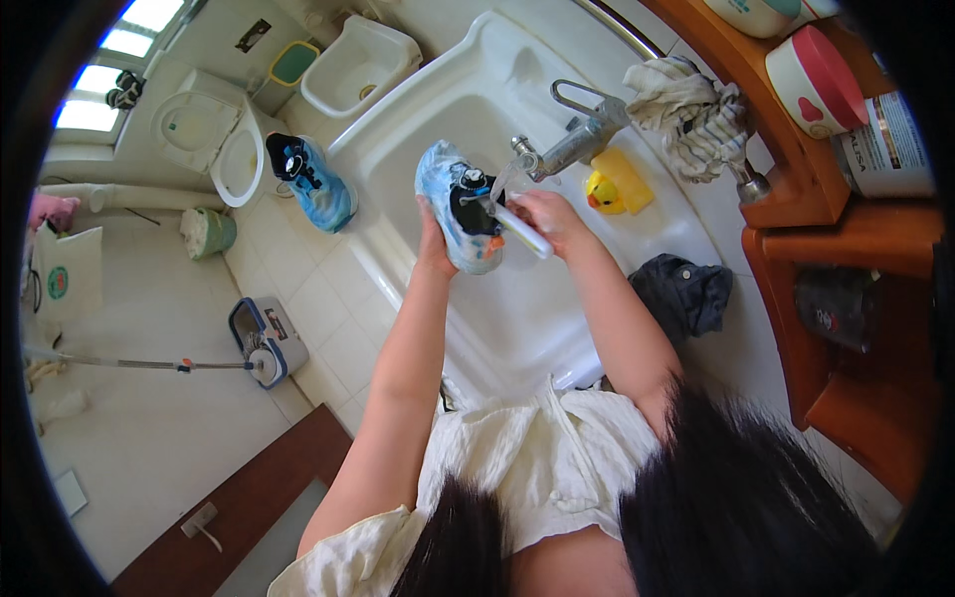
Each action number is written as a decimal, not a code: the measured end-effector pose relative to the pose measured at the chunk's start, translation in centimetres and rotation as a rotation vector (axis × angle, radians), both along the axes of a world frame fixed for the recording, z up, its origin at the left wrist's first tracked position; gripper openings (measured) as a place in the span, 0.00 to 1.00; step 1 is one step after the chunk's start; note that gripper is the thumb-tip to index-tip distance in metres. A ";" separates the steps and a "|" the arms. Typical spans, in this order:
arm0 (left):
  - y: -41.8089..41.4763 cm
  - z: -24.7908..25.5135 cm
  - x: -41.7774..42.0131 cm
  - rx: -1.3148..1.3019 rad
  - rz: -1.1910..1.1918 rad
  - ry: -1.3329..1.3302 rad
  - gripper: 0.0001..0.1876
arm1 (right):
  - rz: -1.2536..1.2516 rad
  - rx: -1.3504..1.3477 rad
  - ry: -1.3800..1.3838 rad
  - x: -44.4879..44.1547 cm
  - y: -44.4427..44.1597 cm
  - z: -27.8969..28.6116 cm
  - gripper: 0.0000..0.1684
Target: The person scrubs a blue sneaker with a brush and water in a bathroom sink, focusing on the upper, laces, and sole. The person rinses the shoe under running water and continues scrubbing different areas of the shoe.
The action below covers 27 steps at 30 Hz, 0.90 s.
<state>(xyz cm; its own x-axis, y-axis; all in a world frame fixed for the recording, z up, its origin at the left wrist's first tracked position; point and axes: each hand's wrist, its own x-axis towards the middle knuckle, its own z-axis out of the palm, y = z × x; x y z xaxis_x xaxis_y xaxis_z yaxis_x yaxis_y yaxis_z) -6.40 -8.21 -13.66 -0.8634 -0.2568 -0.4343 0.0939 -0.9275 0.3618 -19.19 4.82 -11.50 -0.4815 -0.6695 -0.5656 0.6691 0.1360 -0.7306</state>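
Note:
My left hand (436, 240) holds a blue-and-white sneaker (439, 179) by its side, above the basin of a white sink (522, 313). In my right hand (550, 218) is the shaft of a white-handled brush (526, 233), whose head end lies at the shoe's dark opening. Water (503, 179) runs from a chrome faucet (574, 145) beside the shoe's opening. The matching sneaker (313, 186) rests on the sink's left rim. My right fingers are partly hidden.
A yellow rubber duck (606, 192) and a yellow block (628, 179) sit on the right ledge. Dark cloth (683, 295) hangs over the right edge, striped cloth (690, 119) behind the faucet. Wooden shelves (791, 216) with jars stand right; a toilet (237, 164) and mop bucket (287, 336) left.

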 end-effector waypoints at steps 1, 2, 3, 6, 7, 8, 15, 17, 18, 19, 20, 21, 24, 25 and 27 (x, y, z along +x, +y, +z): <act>-0.2 0.2 0.3 -0.040 0.006 -0.039 0.47 | 0.047 -0.024 -0.020 0.1 -0.9 -0.6 0.10; -0.5 -0.1 0.5 -0.036 0.045 -0.089 0.46 | 0.078 -0.003 0.006 0.0 -1.8 -1.2 0.10; -0.7 -0.2 0.7 -0.035 0.060 -0.078 0.45 | 0.109 0.016 0.031 0.0 -2.7 -1.3 0.11; -1.4 -0.9 1.5 -0.040 0.101 -0.091 0.43 | 0.115 0.110 0.178 0.9 -5.7 -1.0 0.14; -1.5 -1.0 1.7 -0.027 0.114 -0.089 0.43 | 0.109 0.146 0.236 1.3 -6.6 -0.4 0.15; -1.6 -1.0 1.9 -0.015 0.127 -0.087 0.43 | 0.199 0.211 0.339 1.1 -7.1 0.2 0.19; -1.6 -1.5 1.4 -0.009 0.108 -0.084 0.41 | 0.220 0.147 0.829 1.5 -6.2 -0.3 0.19; -1.7 -2.0 1.5 0.014 0.088 -0.075 0.43 | 0.337 0.304 0.826 2.1 -4.4 1.0 0.18; -1.6 -2.0 1.5 0.019 0.071 -0.064 0.43 | 0.394 0.380 0.824 2.4 -3.2 2.1 0.20; -1.5 -1.9 1.5 0.027 0.052 -0.052 0.44 | 0.421 0.361 0.645 2.6 -1.9 3.3 0.20; -1.0 -0.8 1.1 0.029 0.030 -0.097 0.48 | 0.442 0.343 0.469 2.6 -0.6 4.6 0.21; -0.9 -0.7 1.0 0.023 -0.001 -0.097 0.49 | 0.464 0.320 0.292 2.7 0.6 5.4 0.22; -0.2 -0.6 0.1 -0.036 -0.074 -0.134 0.52 | 0.270 0.046 1.010 3.8 3.0 1.0 0.24; -0.2 -0.9 0.1 -0.019 -0.089 -0.115 0.52 | 0.312 0.089 0.947 3.7 3.5 1.0 0.23; -0.3 -1.8 0.3 0.016 -0.115 -0.076 0.52 | 0.397 0.172 0.819 3.3 4.1 2.1 0.22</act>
<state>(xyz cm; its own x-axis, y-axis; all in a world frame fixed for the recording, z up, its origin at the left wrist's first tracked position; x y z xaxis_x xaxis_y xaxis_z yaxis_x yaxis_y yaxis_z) -6.05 -8.52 -15.45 -0.8510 -0.1501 -0.5033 -0.0410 -0.9364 0.3485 -15.92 8.93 -9.35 -0.5282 -0.8093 -0.2569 -0.1664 0.3954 -0.9033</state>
